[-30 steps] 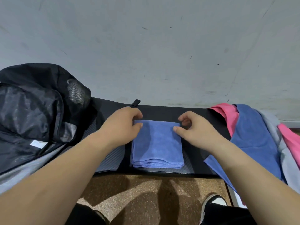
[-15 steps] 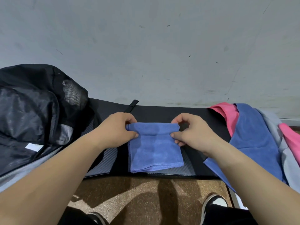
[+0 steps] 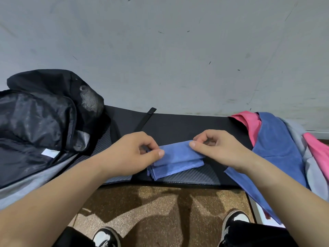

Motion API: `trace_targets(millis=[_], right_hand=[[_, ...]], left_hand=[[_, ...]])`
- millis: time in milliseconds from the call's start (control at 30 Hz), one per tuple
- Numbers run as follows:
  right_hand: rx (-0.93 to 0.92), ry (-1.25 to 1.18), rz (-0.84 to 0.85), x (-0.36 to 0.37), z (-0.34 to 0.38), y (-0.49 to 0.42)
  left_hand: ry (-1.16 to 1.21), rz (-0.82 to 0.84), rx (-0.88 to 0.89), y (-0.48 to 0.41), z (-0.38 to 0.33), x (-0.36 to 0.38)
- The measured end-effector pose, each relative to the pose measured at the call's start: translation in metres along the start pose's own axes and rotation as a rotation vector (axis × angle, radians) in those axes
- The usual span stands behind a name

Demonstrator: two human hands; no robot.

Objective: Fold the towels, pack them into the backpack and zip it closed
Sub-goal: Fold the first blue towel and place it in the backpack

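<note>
The folded blue towel lies on the mat right of the open backpack, its long axis running away from the backpack and slightly tilted. The left hand pinches its nearer end and the right hand its farther top edge, thumbs against curled fingers. The left hand is closer to the backpack with bare mat between, so a move that way looks unobstructed; the unfolded pile lies farther right, and the mat's front edge runs just beside the towel.

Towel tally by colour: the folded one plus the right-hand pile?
Blue: 2 (folded blue towel, loose blue towel)
Pink: 2 (rear pink towel, right pink towel; possibly one cloth)
Grey: 1 (grey towel)
Total: 5
</note>
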State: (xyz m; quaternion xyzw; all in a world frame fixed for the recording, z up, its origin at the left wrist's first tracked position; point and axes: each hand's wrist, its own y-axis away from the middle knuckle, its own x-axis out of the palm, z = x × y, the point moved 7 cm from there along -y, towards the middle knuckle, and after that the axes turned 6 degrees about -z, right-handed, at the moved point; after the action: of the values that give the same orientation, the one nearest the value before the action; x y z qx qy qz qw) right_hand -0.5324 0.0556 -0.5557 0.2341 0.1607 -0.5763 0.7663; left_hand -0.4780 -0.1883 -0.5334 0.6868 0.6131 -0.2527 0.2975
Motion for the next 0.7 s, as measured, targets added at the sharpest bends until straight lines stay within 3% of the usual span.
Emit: trace_targets(millis=[167,300,433,567,700], right_hand=[[-0.110,0.228,-0.006,0.008,0.000,-0.006],[-0.155,0.365,0.022,0.014,0.003,-0.012],[-0.237,0.475,0.169,0.031,0.014,-0.008],[-0.236,0.494,0.290,0.044,0.024,-0.001],[-0.116,0.230,0.394,0.050,0.037,0.003]], left_hand=[[-0.149,0.079,0.061,0.000,0.005,0.024],[-0.208,0.034,0.031,-0.011,0.011,0.021],[-0.293,0.133,-0.062,-0.015,0.017,0.027],[-0.191,0.208,-0.076,-0.015,0.010,0.034],[0.112,0.130,-0.077,-0.015,-0.002,0.006]])
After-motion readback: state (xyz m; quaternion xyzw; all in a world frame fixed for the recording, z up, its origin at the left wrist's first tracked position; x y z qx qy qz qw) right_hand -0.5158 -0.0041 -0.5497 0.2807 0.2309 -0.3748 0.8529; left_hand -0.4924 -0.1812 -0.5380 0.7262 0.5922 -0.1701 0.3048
